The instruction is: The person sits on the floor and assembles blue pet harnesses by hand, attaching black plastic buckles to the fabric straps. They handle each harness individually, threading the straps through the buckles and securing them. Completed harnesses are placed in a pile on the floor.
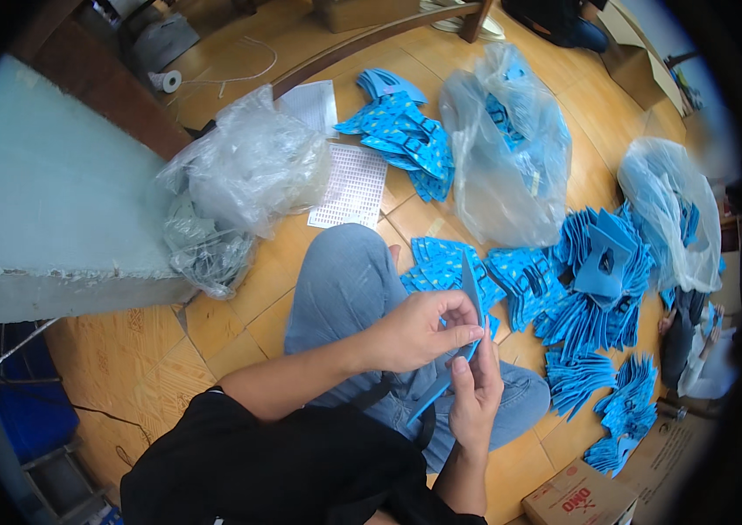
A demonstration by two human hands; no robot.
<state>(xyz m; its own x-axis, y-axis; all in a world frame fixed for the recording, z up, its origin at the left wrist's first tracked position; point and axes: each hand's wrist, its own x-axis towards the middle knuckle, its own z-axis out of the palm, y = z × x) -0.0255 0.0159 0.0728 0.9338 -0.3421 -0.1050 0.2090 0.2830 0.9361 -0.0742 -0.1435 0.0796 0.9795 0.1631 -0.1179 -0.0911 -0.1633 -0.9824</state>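
Above my jeans (340,280), the thin blue piece (472,287) slants nearly edge-on, held in a closed pinch by my left hand (416,332) and my right hand (476,401). A light grip, both pinches set near together, should steady it without creasing.

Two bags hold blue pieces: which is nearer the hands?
The middle bag, ahead of the left hand and right hand. The other bag sits farther right, beyond the big blue pile.
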